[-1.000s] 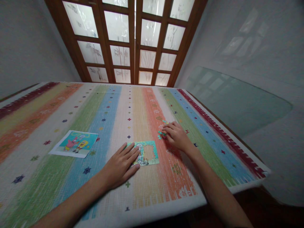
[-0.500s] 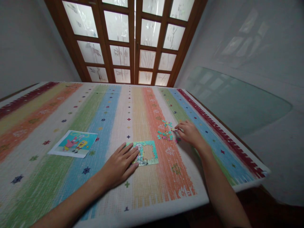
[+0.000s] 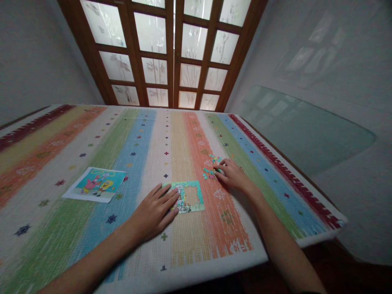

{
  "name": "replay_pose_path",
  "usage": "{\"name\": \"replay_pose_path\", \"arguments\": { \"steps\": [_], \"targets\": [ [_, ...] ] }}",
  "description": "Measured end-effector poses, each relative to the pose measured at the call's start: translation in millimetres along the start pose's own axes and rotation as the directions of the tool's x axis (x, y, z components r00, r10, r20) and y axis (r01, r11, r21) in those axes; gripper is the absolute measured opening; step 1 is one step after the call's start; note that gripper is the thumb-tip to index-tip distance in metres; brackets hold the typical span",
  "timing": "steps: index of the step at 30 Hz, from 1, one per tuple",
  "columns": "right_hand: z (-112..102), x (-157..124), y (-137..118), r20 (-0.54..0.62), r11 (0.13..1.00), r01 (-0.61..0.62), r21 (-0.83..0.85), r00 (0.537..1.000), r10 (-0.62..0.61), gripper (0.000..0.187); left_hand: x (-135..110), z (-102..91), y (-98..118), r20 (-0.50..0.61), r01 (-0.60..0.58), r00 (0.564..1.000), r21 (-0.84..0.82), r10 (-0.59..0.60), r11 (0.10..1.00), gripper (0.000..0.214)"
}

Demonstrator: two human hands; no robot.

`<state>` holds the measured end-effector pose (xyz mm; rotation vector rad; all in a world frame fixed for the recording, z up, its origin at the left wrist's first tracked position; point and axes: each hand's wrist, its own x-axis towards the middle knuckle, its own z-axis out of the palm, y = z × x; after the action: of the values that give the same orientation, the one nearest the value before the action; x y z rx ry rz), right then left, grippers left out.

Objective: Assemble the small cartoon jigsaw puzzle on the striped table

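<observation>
A partly filled jigsaw puzzle (image 3: 200, 200) lies on the striped cloth, with pieces joined around a bare gap in its right half. My left hand (image 3: 157, 210) rests flat over the puzzle's left side, fingers stretched out, covering part of it. To the right, a loose heap of small puzzle pieces (image 3: 210, 173) is spread on the orange stripe. At the heap's right edge, my right hand (image 3: 234, 175) has its thumb and fingertips drawn together among the pieces. It appears to pinch a puzzle piece, mostly hidden by the fingers.
A printed cartoon picture (image 3: 94, 185) lies flat to the left of my left hand. The striped tablecloth (image 3: 183, 232) covers the table to its near edge. A glass-paned wooden door (image 3: 174, 73) stands beyond the far edge, and a glass sheet (image 3: 306, 126) leans at the right wall.
My right hand has moved left, from the right edge of the heap in over the loose pieces, hiding some of them. My left hand and the puzzle have stayed in place.
</observation>
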<state>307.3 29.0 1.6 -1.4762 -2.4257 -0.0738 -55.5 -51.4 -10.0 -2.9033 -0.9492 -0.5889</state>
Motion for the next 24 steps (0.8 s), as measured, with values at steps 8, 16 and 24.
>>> {"name": "replay_pose_path", "arguments": {
  "steps": [8,16,24],
  "targets": [
    [4,1,2,-0.024,0.993,-0.024,0.117,0.999,0.027,0.010,-1,-1.0,0,-0.016,0.005,1.000,-0.011,-0.005,1.000,0.039],
    [0,5,-4,-0.024,0.977,-0.075,0.199,0.996,0.082,0.003,0,-1.6,1,-0.019,0.005,1.000,-0.020,-0.005,1.000,0.039],
    [-6,12,-30,-0.031,0.944,-0.089,0.317,0.994,0.104,0.011,-1,0.7,0,-0.033,0.006,0.999,-0.033,-0.007,0.999,0.041]
  ]
}}
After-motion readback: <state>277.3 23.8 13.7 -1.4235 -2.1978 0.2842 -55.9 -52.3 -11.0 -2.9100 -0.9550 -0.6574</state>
